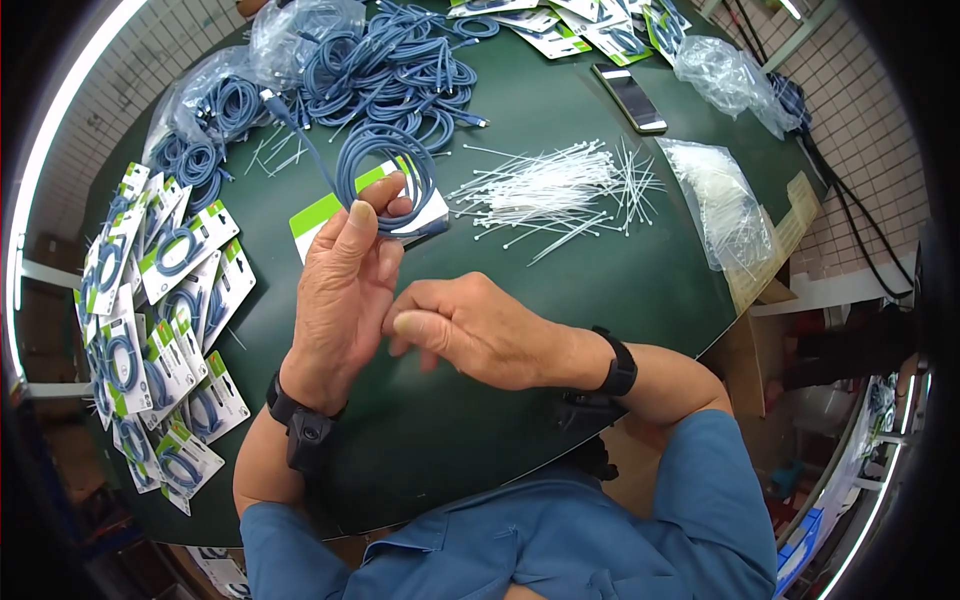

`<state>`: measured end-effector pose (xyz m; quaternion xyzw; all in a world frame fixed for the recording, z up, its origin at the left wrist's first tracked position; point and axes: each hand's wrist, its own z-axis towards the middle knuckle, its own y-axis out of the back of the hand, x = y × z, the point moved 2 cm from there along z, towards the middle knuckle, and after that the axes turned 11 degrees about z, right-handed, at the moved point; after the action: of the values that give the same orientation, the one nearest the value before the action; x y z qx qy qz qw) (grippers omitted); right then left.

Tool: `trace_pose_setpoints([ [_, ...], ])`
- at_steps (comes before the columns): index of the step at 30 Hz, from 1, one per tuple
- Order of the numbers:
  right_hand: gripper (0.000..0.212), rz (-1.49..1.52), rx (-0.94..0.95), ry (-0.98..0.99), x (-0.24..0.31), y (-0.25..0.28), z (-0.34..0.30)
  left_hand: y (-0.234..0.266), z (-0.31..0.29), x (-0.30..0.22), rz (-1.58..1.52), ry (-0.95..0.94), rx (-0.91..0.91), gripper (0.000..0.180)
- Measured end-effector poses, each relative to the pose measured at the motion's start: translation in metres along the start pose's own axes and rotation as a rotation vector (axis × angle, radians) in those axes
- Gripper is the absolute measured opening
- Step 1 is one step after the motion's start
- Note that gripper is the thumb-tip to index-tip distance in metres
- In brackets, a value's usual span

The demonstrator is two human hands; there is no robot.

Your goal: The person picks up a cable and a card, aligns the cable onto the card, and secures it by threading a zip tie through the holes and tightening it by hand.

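A round coil of slate-blue cable (345, 170) is in the left hand (350, 272), raised over a white-and-green cardboard backing card (318, 213) that lies on the dark green counter (610, 310). The coil sits beyond the palm, at the far end of the left grip, its open ring facing the camera and looking slightly taller than wide. The left grip pinches the near part of the ring, thumb on the near side and fingertips bent up through the opening. One strand leads up and left from the ring to a pale connector plug (268, 97).

The left hand is plainly the nearer one. The right hand (478, 330) is below the coil and a little to its right, just beside the left palm and apart from the ring, its forearm slanting in from the lower right. Its fingers are curled with the thumb close to them; whether they pinch anything, I cannot tell. A loose pile of thin white plastic cable ties (560, 185) lies to the right of the coil, beyond the right hand.
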<state>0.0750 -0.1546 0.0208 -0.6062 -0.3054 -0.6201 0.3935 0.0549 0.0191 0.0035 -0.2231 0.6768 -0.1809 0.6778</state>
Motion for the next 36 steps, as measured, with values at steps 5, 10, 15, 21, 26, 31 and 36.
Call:
trace_pose_setpoints([
  [5, 0.053, -0.13, -0.125, 0.046, -0.007, 0.018, 0.007, 0.0, -0.006, -0.001, -0.09, 0.083, 0.21, 0.037],
  [10, 0.047, 0.023, -0.179, 0.002, -0.008, 0.023, 0.008, -0.037, -0.016, -0.002, 0.059, 0.067, 0.01, 0.032],
  [15, 0.039, 0.019, -0.372, 0.149, -0.009, 0.03, 0.011, -0.036, -0.014, -0.004, 0.118, 0.116, -0.079, 0.029],
  [21, 0.037, 0.194, -0.375, -0.035, -0.016, 0.041, 0.013, -0.015, -0.01, 0.004, 0.122, 0.046, -0.106, 0.023],
  [26, 0.038, 0.368, -0.379, 0.049, -0.02, 0.027, 0.014, -0.014, -0.008, 0.008, 0.089, 0.102, -0.163, 0.024],
  [31, 0.041, 0.546, -0.385, 0.036, -0.022, 0.021, 0.016, -0.01, -0.005, 0.017, -0.02, 0.105, -0.155, 0.032],
  [36, 0.044, 0.634, -0.435, 0.084, -0.02, 0.026, 0.017, -0.019, -0.005, 0.01, -0.111, 0.036, -0.103, 0.042],
])
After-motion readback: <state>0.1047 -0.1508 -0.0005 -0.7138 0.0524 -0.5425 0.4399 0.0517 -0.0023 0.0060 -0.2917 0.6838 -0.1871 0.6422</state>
